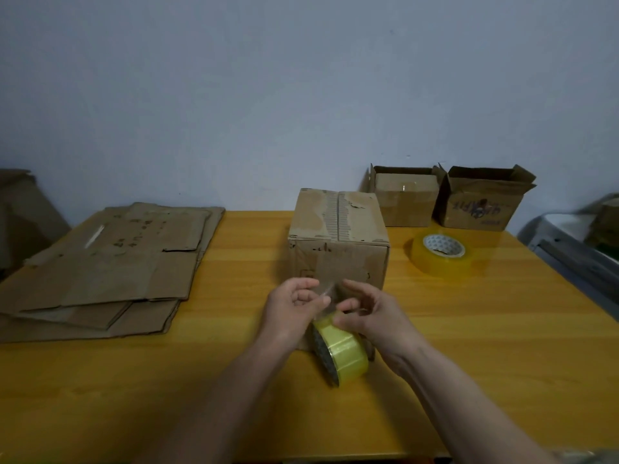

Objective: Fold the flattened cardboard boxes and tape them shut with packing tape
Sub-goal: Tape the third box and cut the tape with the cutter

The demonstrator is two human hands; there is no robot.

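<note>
Both hands work a tape roll point(340, 351) just before the folded box point(338, 239), whose top seam looks untaped.
Left hand point(294, 309) pinches the peeled tape end; right hand point(371, 316) grips the roll. Flattened boxes point(110, 269) wait at left; two open boxes point(445, 199) stand behind.

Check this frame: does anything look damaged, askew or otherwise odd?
Yes, wear. The folded box at table centre has its top paper torn off along the seam, baring the corrugation. The flattened boxes on the left lie fanned unevenly, and one overhangs the table edge. Nothing has spilled.
</note>
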